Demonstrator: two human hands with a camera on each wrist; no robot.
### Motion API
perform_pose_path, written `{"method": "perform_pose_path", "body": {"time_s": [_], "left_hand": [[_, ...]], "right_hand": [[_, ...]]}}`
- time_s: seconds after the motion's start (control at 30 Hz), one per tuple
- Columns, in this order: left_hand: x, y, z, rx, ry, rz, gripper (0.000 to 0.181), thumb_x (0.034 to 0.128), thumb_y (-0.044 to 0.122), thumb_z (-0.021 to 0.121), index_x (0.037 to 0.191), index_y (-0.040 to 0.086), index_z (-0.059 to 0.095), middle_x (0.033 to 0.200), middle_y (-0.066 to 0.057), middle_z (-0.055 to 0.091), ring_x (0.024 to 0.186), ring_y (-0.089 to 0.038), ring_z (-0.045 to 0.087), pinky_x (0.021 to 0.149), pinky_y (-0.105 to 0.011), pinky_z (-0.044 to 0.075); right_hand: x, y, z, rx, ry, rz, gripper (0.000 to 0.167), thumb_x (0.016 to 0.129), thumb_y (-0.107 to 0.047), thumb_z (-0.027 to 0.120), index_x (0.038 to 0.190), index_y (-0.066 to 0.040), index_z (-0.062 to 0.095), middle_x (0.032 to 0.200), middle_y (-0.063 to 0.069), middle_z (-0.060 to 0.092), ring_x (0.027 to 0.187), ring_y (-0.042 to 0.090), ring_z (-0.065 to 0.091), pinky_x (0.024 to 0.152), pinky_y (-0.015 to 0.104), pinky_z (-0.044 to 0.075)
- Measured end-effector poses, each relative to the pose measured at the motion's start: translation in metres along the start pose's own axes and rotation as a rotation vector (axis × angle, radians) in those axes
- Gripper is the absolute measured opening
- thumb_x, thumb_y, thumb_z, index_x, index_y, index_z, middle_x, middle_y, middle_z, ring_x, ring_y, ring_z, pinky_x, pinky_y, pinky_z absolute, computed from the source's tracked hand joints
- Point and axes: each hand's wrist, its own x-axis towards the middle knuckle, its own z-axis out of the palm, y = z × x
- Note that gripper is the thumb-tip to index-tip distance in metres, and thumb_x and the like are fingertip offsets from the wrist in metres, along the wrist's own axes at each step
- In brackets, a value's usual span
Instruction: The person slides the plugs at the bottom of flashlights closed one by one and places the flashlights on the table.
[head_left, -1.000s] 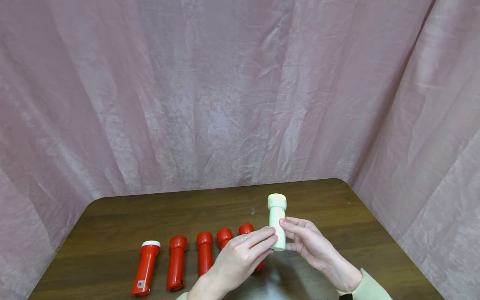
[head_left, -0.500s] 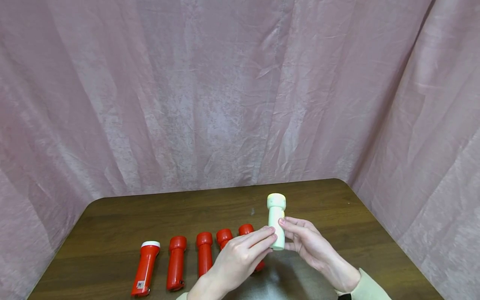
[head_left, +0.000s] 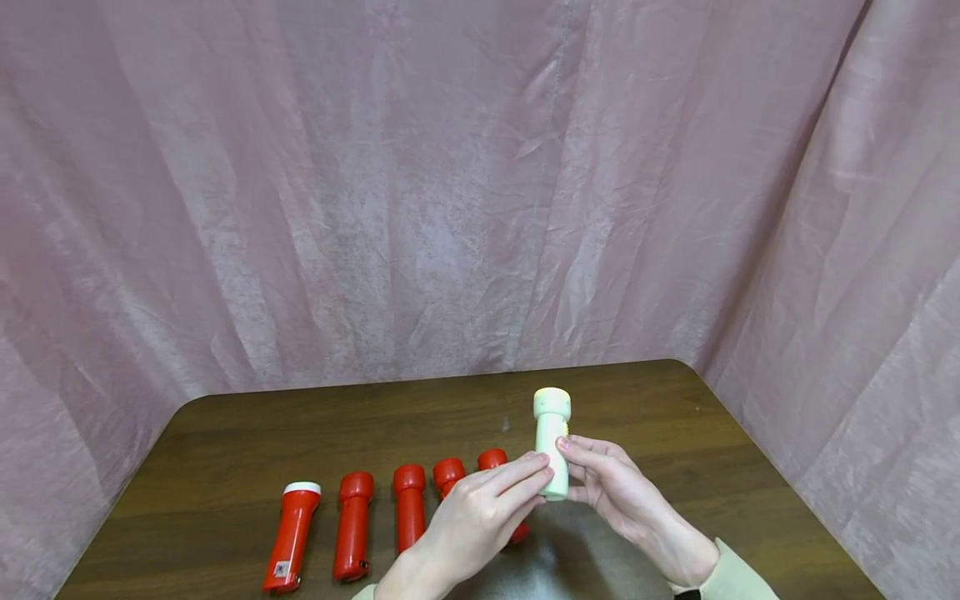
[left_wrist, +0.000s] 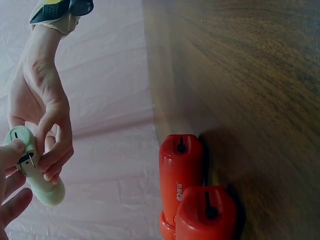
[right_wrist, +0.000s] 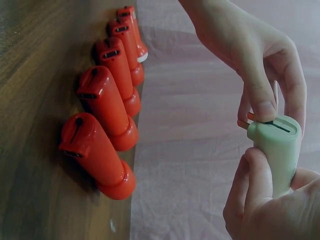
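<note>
A pale green flashlight [head_left: 552, 446] is held up above the table, its head pointing away. My right hand [head_left: 618, 492] grips its body, with the thumb along the side. My left hand [head_left: 480, 517] is at the tail end. In the right wrist view, the left thumb [right_wrist: 265, 111] presses the slider in the tail slot, with the other fingers curled beyond it. Metal plug prongs [right_wrist: 243, 124] stick out from the tail's side. The left wrist view also shows the prongs [left_wrist: 27, 159] beside the left fingertips.
Several red flashlights [head_left: 352, 525] lie in a row on the wooden table [head_left: 262, 433], left of and partly behind my left hand. The leftmost red flashlight [head_left: 292, 537] has a white rim. Pink curtains [head_left: 420, 208] hang behind the table and at its sides.
The green flashlight and my right hand have shifted very slightly left. Otherwise the hands keep the same hold, and the red flashlights have not moved.
</note>
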Motion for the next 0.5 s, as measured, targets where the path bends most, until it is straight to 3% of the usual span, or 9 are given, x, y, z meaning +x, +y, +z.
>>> {"method": "perform_pose_path", "body": {"time_s": [0.5], "left_hand": [[0.0013, -0.0010, -0.0015, 0.002, 0.034, -0.006, 0.038, 0.0849, 0.021, 0.088, 0.120, 0.011, 0.078, 0.123, -0.001, 0.079, 0.113, -0.013, 0.078, 0.094, -0.021, 0.061]], "right_hand": [[0.0031, -0.0013, 0.0055, 0.008, 0.005, -0.017, 0.023, 0.112, -0.016, 0.045, 0.117, -0.014, 0.068, 0.106, -0.007, 0.079, 0.100, 0.002, 0.075, 0.083, 0.018, 0.063]]}}
